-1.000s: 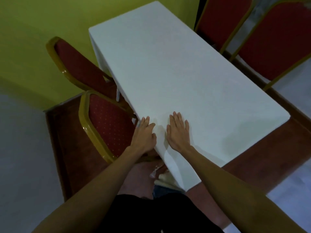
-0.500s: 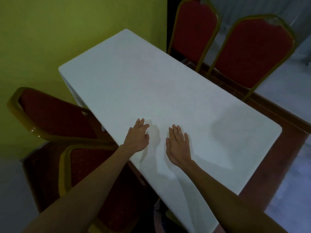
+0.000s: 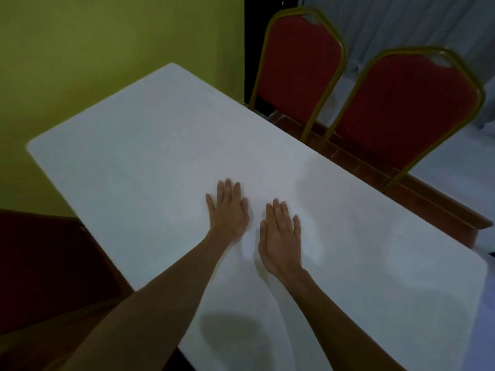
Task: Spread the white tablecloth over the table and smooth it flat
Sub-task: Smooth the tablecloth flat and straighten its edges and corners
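Head camera: the white tablecloth (image 3: 160,156) already covers the whole top of the counter, which is hidden under it, and drapes past the counter's edges. Both hands lie on the cloth around the counter's middle, side by side but apart. The left hand (image 3: 227,210) and the right hand (image 3: 281,242) are released and grasp nothing, with palms down and fingers straight, pressing on the fabric. A faint soft ridge seems to run between the wrists. The cloth looks thin, light and limp, so it will likely slide and bunch if shoved. Flat palms stroking out toward the counter's edges suit it, or a pinch at the overhanging hem for a gentle tug. Two red chairs (image 3: 297,62) stand along the counter's far side.
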Demonstrator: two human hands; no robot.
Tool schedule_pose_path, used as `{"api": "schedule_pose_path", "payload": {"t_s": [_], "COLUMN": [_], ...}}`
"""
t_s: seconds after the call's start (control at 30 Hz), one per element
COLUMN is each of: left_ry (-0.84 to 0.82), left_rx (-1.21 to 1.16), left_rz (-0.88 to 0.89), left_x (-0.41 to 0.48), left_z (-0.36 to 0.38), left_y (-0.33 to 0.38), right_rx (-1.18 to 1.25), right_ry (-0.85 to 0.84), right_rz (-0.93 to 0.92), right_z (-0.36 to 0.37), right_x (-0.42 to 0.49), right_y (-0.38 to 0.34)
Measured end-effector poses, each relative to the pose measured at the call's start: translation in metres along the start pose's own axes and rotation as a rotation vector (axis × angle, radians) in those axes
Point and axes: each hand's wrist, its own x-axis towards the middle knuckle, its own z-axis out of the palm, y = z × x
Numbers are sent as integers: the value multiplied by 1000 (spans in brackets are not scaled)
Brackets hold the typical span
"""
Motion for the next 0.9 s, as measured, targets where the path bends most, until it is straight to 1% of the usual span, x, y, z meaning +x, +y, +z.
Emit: {"api": "schedule_pose_path", "payload": {"t_s": [0.07, 0.1, 0.2, 0.27, 0.37, 0.4, 0.47, 0.5, 0.57, 0.63, 0.67, 0.7, 0.8, 0.83, 0.87, 0.9], "left_ry": [65, 95, 156, 196, 223, 228, 232, 232, 251, 253, 249, 236, 212, 207, 200, 201], "left_rx": [12, 32, 75, 86, 71, 77, 80, 80, 82, 94, 94, 97, 95, 102, 103, 100], "left_rz": [-57, -60, -28, -25, -36, -32, -31, -37, -39, -38, -43, -49, -62, -62, -62, -58], "left_x": [-2, -4, 0, 1, 4, 4, 4, 5, 5, 4, 7, 5, 3, 3, 3, 3], "left_z": [19, 27, 37, 41, 42, 43, 45, 46, 46, 47, 45, 44, 42, 43, 43, 42], "left_y": [-2, -5, -11, -11, -9, -8, -8, -8, -6, -4, -3, -3, -4, -4, -5, -6], "right_rx": [-15, -20, -35, -62, -163, -192, -224, -230, -203, -157, -159, -163, -122, -127, -128, -119], "right_ry": [0, -26, -172, -239, -222, -225, -182, -141, -107, -96, -88, -96, -157, -188, -203, -193], "right_rz": [-18, -30, -121, -180, -308, -315, -248, -176, 48, 261, 292, 256, -81, -162, -199, -193], "right_z": [3, 5, 13, 16, 10, 6, -5, -13, -32, -41, -40, -32, 6, 13, 18, 21], "right_x": [34, 50, 91, 112, 139, 148, 169, 182, 202, 209, 208, 195, 126, 102, 87, 82], "right_y": [-8, -13, -20, -5, 38, 56, 97, 120, 165, 181, 170, 147, 55, 34, 24, 24]}}
